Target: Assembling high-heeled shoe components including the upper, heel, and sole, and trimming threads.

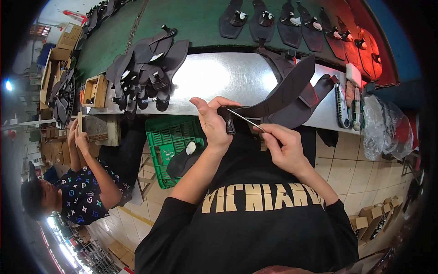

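Note:
My left hand (214, 128) is closed around the heel end of a dark shoe sole (287, 91), thumb raised. The sole's long front part slopes up to the right over the metal worktop. Between the fingers of my right hand (285, 148) is a thin metal rod tool (246, 119), its tip against the heel end beside my left hand. Whether the tip enters a hole, I cannot tell. More dark soles (292, 116) lie on the worktop behind the held one.
A pile of heeled soles (146, 68) covers the left of the metal worktop (205, 77), beside a wooden box (95, 91). Soles stand along the green belt (191, 23). A utility knife (341, 107) lies at right. Below is a green crate (169, 146); a co-worker (86, 187) works at left.

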A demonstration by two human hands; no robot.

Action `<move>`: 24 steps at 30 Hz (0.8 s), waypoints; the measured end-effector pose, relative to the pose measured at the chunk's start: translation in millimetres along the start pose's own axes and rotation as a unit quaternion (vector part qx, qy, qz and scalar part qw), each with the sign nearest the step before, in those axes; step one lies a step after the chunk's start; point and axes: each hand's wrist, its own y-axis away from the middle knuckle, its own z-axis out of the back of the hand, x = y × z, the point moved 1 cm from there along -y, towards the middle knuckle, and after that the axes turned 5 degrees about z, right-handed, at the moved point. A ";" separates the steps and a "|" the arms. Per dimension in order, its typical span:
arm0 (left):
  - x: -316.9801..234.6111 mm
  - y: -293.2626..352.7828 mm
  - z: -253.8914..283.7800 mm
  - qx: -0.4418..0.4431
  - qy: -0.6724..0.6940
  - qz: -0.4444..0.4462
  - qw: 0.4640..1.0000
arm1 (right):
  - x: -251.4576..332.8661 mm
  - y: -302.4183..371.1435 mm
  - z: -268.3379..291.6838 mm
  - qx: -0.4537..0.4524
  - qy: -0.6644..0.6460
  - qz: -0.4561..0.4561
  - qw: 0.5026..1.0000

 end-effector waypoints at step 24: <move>-19.3 -61.9 30.0 -0.030 0.450 0.258 0.854 | 18.1 -3.5 -27.8 0.034 0.139 0.175 0.974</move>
